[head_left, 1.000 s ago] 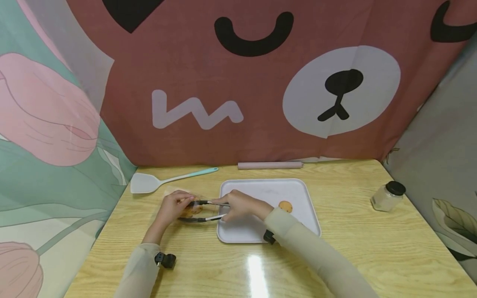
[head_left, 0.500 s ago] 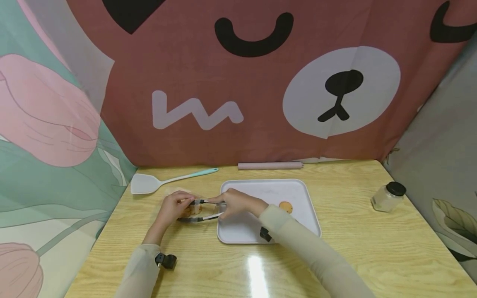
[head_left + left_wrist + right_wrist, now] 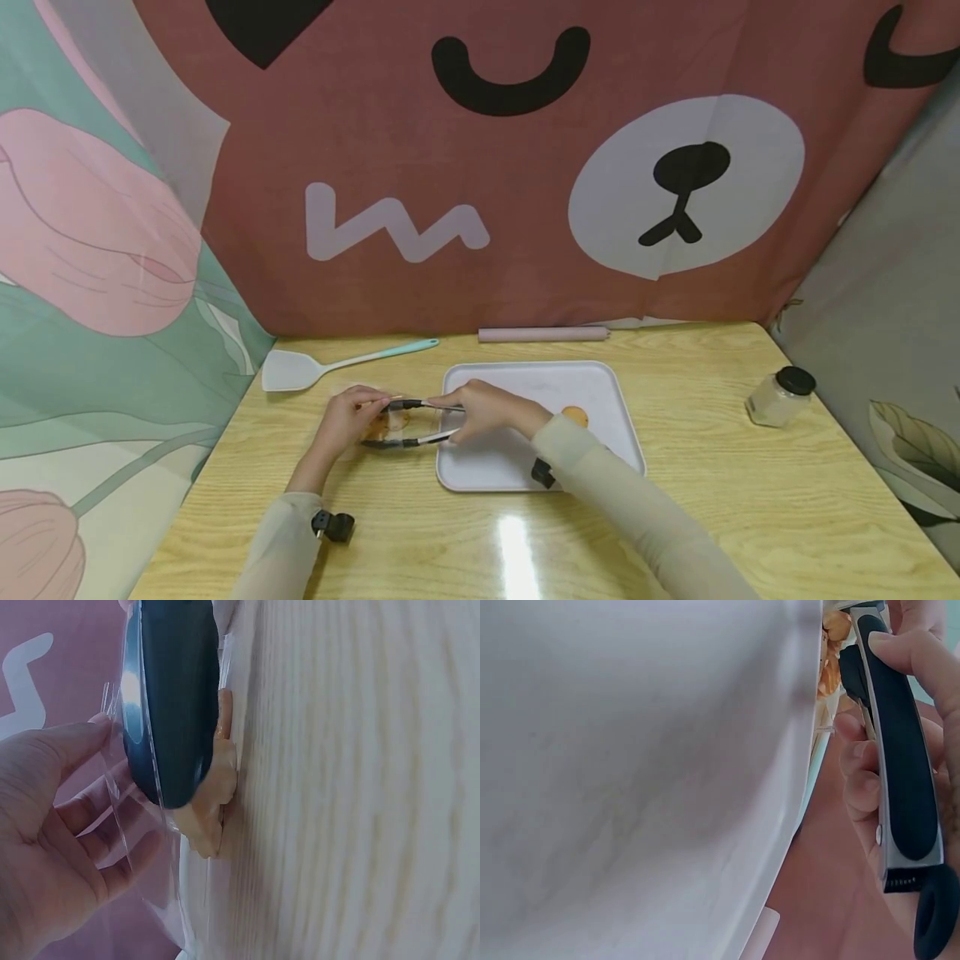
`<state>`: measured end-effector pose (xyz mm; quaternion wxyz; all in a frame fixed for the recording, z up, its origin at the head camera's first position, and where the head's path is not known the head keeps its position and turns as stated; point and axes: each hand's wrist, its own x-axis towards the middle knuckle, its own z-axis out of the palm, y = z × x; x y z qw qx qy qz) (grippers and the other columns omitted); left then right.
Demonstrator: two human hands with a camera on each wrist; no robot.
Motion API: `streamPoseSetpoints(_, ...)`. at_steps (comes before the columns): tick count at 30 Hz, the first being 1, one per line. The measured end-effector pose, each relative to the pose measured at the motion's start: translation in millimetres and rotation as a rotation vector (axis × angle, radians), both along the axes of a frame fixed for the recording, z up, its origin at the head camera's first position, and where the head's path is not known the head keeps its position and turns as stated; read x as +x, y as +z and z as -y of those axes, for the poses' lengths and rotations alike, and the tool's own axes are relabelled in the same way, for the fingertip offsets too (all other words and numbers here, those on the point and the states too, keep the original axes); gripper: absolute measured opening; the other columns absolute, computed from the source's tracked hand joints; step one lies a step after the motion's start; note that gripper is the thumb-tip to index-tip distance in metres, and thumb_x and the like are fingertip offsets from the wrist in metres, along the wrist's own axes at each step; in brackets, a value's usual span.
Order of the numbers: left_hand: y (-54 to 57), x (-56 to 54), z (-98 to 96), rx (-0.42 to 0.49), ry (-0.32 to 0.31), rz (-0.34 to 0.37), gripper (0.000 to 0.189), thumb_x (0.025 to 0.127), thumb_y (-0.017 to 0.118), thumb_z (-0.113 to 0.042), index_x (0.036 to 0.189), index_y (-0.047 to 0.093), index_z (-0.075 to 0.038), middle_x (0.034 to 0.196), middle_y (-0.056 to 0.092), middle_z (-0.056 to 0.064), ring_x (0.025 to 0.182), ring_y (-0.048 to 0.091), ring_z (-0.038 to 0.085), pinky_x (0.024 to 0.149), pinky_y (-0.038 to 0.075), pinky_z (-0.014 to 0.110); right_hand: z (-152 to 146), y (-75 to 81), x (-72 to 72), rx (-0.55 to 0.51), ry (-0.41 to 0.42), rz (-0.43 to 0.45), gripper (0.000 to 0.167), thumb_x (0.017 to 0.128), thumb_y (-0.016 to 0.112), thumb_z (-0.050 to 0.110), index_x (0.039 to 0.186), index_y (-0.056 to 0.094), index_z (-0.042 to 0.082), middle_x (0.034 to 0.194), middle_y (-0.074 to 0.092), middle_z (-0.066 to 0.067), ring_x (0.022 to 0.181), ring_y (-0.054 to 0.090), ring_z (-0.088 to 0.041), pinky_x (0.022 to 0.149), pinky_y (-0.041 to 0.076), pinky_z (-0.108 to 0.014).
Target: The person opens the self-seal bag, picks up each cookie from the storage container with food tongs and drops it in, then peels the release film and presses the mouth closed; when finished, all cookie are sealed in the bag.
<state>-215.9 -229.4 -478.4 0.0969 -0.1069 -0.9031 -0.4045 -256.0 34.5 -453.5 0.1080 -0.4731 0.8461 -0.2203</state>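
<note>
At the left of the table, my left hand [image 3: 347, 421] pinches the open edge of a clear plastic bag [image 3: 169, 900] between thumb and fingers. Tan cookies [image 3: 392, 423] lie in the bag; in the left wrist view they are partly hidden by a dark tong tip. My right hand [image 3: 491, 410] grips a pair of tongs [image 3: 904, 757], silver with black grips and black tips. The tongs' arms stand spread, their tips reaching into the bag around the cookies. One round cookie [image 3: 576, 415] sits on the white tray [image 3: 480, 471], under the right forearm's far side.
A white spatula [image 3: 292, 371] with a turquoise handle lies at the back left. Along the back edge rests a pinkish rod [image 3: 543, 334]. A glass jar [image 3: 776, 400] with a black lid stands at the far right.
My right hand and the tongs shifted slightly left, then back slightly right. The left hand stays in place at the bag.
</note>
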Motion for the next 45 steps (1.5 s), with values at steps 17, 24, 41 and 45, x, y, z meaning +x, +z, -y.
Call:
streamPoseSetpoints(17,1.2,-1.2,-0.9,-0.012,0.036,0.02,0.016,0.088,0.068,-0.016,0.096,0.075,-0.003,0.101,0.068,0.015,0.099,0.062,0.034,0.086,0.048,0.053,-28,2.0,-5.8,0.005,-0.062,0.037,0.072,0.073,0.08,0.021,0.138,0.05,0.013,0.112,0.068,-0.009,0.051,0.024,-0.005,0.055,0.034,-0.021)
streamPoseSetpoints(24,-1.3,-3.1,-0.6,0.0,0.036,0.02,0.016,0.088,0.068,-0.016,0.096,0.075,-0.003,0.102,0.068,0.015,0.098,0.062,0.033,0.086,0.048,0.051,-44,-0.7,-9.1,-0.013,-0.096,0.031,0.07,0.073,0.079,0.021,0.137,0.051,0.012,0.114,0.067,-0.01,0.049,0.026,-0.004,0.058,0.038,-0.021)
streamPoseSetpoints(41,0.3,-4.1,-2.3,-0.003,0.04,0.033,0.016,0.089,0.067,-0.016,0.097,0.075,-0.004,0.103,0.068,0.015,0.1,0.062,0.034,0.088,0.047,0.052,-90,-4.2,0.7,-0.127,-0.192,0.17,0.069,0.077,0.078,0.019,0.139,0.049,0.013,0.118,0.065,-0.014,0.045,0.02,-0.005,0.049,0.033,-0.021)
streamPoseSetpoints(45,-0.4,-4.5,-2.8,-0.004,0.032,0.03,0.016,0.089,0.067,-0.015,0.097,0.075,-0.004,0.102,0.068,0.015,0.1,0.062,0.033,0.086,0.048,0.053,-106,-6.1,6.6,-0.123,-0.232,0.17,0.069,0.079,0.077,0.024,0.14,0.047,0.016,0.122,0.062,-0.015,0.043,0.018,-0.004,0.046,0.03,-0.02)
